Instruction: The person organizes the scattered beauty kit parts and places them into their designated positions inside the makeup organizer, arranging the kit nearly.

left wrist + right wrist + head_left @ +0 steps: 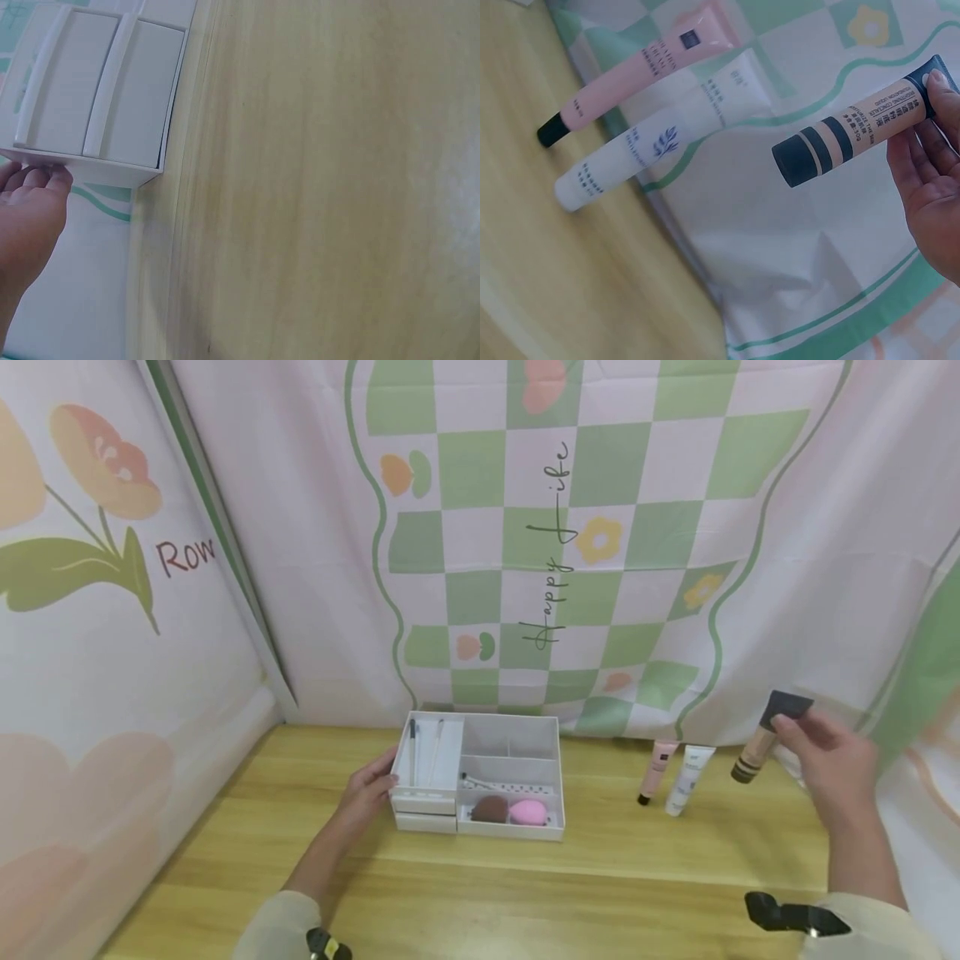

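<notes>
My right hand (840,760) pinches a beige foundation tube (870,120) by its flat black end, with the banded black cap pointing down and left, held above the table. My left hand (367,793) touches the left side of a white desktop organizer (510,832), fingertips right at its wall in the left wrist view. The organizer has two front drawers (135,90). Thin brushes (412,756) lie on its left top, and a brown sponge (490,809) and a pink makeup sponge (528,812) sit in its front right compartment.
A pink cream tube (657,772) and a white tube (688,781) stand on their caps on the wooden table (480,902), right of the organizer. A patterned curtain (540,543) hangs behind the table, and a printed cloth (112,652) covers the left side.
</notes>
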Action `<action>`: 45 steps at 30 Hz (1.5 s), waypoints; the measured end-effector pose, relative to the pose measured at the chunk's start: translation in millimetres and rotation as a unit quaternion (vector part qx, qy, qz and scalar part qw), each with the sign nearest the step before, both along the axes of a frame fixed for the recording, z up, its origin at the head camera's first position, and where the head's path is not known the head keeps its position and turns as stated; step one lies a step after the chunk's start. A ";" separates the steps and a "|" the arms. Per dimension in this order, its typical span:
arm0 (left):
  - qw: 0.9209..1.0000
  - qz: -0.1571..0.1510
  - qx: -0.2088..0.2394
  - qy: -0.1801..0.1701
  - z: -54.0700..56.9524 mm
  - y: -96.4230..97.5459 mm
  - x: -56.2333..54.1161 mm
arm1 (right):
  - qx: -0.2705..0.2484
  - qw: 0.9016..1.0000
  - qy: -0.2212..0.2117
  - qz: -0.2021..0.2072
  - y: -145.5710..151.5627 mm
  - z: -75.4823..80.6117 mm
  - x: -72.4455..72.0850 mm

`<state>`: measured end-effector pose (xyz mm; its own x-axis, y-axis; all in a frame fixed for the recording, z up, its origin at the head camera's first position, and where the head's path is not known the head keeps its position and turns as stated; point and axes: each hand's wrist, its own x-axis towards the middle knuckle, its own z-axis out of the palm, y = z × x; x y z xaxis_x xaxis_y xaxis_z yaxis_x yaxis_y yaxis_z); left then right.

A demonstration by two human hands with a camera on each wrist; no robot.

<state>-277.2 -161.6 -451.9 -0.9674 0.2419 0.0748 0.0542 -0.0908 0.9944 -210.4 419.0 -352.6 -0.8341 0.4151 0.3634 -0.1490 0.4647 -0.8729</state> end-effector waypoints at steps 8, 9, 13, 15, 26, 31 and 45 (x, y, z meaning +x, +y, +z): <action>1.000 -0.003 -0.002 0.003 0.1 -1.0 -1.3 | 0.031 0.999 0.021 0.012 -20.2 25.5 -0.1; 1.000 -0.004 -0.001 0.003 0.0 -1.1 -1.4 | 0.032 0.999 0.019 0.014 -22.5 27.8 -0.6; 1.000 -0.005 -0.003 0.007 0.2 -1.0 -1.8 | 0.035 0.999 0.022 0.032 -32.9 35.4 -4.0; 1.000 -0.002 0.000 0.007 0.0 -0.6 -2.2 | 0.027 0.998 0.033 0.049 -39.0 37.7 -6.6; 1.000 0.005 -0.010 0.004 -0.2 -2.0 -0.8 | -0.087 0.965 0.122 0.214 -79.5 40.0 -30.7; 1.000 0.002 -0.013 0.005 -0.7 -2.8 -0.3 | -0.062 0.965 0.107 0.229 -99.6 39.3 -41.5; 1.000 0.005 -0.014 0.011 -0.6 -0.4 -0.1 | -0.018 0.967 0.033 0.252 -154.1 29.2 -68.3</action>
<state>-277.3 -162.0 -452.5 -0.9681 0.2345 0.0885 0.0759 -0.0622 0.9952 -278.7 264.9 -323.5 -0.9092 -0.0253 0.4157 -0.4048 0.2885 -0.8677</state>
